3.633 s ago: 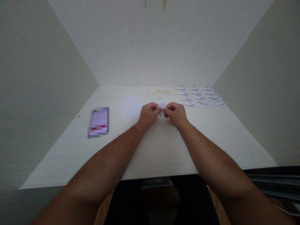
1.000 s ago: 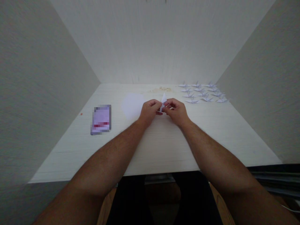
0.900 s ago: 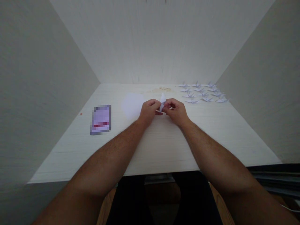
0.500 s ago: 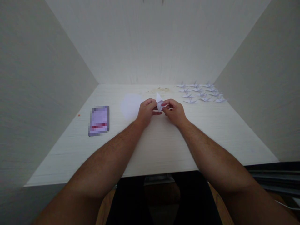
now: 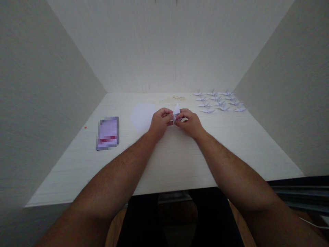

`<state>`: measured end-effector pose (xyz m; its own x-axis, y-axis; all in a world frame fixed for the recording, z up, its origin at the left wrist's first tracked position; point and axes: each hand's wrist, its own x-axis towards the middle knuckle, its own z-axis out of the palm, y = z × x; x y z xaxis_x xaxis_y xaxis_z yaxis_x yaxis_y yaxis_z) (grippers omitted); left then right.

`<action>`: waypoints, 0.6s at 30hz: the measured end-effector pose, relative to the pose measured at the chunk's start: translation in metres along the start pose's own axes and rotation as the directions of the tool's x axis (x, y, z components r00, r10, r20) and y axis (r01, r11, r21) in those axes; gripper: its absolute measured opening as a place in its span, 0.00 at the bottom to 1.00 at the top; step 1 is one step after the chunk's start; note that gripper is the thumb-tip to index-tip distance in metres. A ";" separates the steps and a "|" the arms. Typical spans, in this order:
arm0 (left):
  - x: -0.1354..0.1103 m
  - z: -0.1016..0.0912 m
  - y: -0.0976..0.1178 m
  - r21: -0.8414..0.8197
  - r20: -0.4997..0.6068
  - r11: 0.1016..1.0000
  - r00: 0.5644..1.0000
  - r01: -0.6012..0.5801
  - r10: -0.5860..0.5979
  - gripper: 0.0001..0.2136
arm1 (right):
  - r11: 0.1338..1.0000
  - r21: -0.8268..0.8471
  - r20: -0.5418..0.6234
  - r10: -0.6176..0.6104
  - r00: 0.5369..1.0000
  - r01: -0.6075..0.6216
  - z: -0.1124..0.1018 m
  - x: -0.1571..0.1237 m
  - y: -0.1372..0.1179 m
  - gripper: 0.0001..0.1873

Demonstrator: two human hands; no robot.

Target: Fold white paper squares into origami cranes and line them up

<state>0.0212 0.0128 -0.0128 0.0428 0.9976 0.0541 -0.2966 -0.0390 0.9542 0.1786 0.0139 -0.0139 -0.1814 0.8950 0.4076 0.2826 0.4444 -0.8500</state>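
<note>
A small piece of folded white paper (image 5: 176, 110) is held up between my two hands, its pointed tip upward. My left hand (image 5: 161, 120) pinches it from the left with thumb and fingers. From the other side my right hand (image 5: 189, 120) grips its lower part, so much of the paper's bottom is hidden by fingers. Just left of my left hand lies white paper (image 5: 142, 116), washed out by brightness. Several folded paper cranes (image 5: 218, 102) stand in rows to the far right of my right hand.
A pixelated, dark-edged flat object (image 5: 108, 133) lies on the left of the white table (image 5: 174, 164). A tiny orange bit (image 5: 85, 127) is near the left edge. Walls rise at the back and both sides. A brownish stain (image 5: 177, 98) marks the table's back.
The folded paper has turned and shifted slightly right. My right fingers have closed further over its lower part, and both hands are closer together.
</note>
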 end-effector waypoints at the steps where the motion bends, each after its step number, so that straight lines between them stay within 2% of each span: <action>1: 0.000 0.000 -0.001 0.003 0.000 1.000 1.000 -0.004 0.004 0.11 | 1.000 -0.012 0.002 -0.002 1.000 0.002 0.000 0.000 0.000 0.04; 5: 0.001 0.000 -0.002 0.004 0.003 1.000 1.000 -0.019 0.019 0.11 | 0.997 -0.070 -0.019 -0.026 0.999 0.025 0.003 0.001 0.004 0.04; 10: 0.000 0.001 -0.001 0.031 -0.009 0.998 0.999 -0.046 0.046 0.10 | 0.992 -0.123 -0.105 -0.028 0.994 0.015 0.004 0.001 0.005 0.02; 13: 0.000 0.001 0.000 0.011 0.033 0.999 0.998 -0.048 0.048 0.12 | 0.996 -0.082 -0.135 0.006 0.991 -0.017 0.003 0.001 0.005 0.03; 18: 0.000 0.000 0.000 -0.037 0.044 0.999 0.999 -0.014 0.016 0.15 | 1.000 -0.008 -0.092 0.018 0.996 -0.019 0.002 0.001 0.005 0.03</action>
<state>0.0212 0.0131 -0.0132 0.0799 0.9934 0.0818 -0.3327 -0.0508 0.9417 0.1778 0.0167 -0.0181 -0.0889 0.9026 0.4212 0.2930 0.4279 -0.8550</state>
